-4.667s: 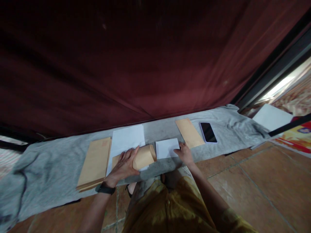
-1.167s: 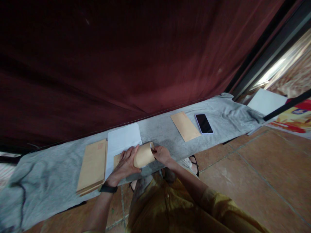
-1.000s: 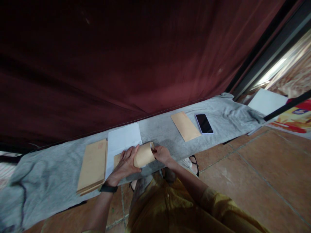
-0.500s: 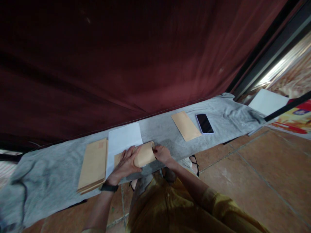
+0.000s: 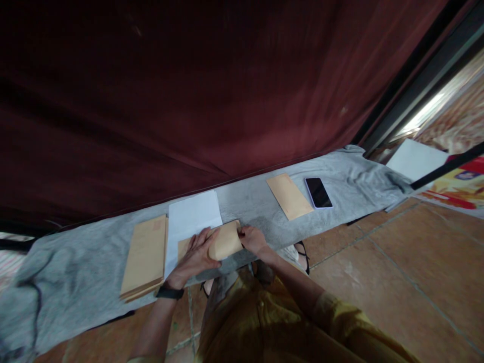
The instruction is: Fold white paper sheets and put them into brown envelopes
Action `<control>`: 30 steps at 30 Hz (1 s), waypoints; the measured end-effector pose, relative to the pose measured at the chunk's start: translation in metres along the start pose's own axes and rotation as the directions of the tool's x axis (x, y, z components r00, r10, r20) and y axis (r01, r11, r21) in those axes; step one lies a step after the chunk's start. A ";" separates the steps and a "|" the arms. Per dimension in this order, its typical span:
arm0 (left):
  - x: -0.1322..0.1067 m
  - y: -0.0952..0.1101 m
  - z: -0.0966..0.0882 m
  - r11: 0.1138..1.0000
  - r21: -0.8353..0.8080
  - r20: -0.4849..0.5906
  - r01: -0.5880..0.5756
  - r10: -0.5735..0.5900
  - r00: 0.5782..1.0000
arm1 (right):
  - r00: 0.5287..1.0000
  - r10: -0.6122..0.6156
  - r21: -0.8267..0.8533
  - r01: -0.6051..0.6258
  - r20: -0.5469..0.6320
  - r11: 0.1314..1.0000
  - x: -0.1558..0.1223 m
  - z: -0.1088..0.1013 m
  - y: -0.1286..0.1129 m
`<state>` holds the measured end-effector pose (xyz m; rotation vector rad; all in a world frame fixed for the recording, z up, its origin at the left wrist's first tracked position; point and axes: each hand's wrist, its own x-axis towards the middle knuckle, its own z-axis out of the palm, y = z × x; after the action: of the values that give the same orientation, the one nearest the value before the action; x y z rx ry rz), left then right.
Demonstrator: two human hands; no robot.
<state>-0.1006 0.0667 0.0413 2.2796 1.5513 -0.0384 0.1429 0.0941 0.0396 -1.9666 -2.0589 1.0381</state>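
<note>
A brown paper envelope [image 5: 227, 240] lies lengthwise in front of me, its right part bulging upward. My left hand [image 5: 195, 256] grips it from above, with the fingers across the top and the thumb along the near edge. At its right end, my right hand [image 5: 252, 239] has its fingers curled and pinched at the mouth of the envelope. Those fingertips are partly hidden in the dark gap. White paper sheets [image 5: 194, 214] lie under and behind the left hand.
A stack of brown envelopes [image 5: 145, 254] sits at the left on the grey cloth [image 5: 245, 196] covering the narrow bench. To the right lie a single envelope [image 5: 289, 196] and a phone [image 5: 318, 192]. A dark red curtain [image 5: 212, 101] hangs behind the bench.
Almost nothing differs. Both hands keep their places on the envelope, with at most a tiny shift of the right fingers at its mouth.
</note>
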 end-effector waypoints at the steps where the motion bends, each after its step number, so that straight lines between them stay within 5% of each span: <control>1: 0.000 0.000 0.000 1.000 0.003 -0.004 -0.001 0.001 1.000 | 1.000 -0.001 -0.001 0.001 0.000 1.000 0.000 0.000 0.000; 15: -0.009 0.000 0.010 0.995 0.043 -0.096 -0.096 0.099 0.990 | 1.000 -0.009 0.036 0.010 -0.027 0.999 -0.003 0.000 0.001; 30: -0.016 0.006 0.031 0.974 0.166 -0.128 -0.151 0.173 0.977 | 0.994 -0.042 0.264 0.067 -0.098 0.962 0.006 -0.007 0.020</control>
<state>-0.0958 0.0407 0.0176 2.5759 1.4687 0.0496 0.1627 0.1006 0.0316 -1.7791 -1.8072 1.1243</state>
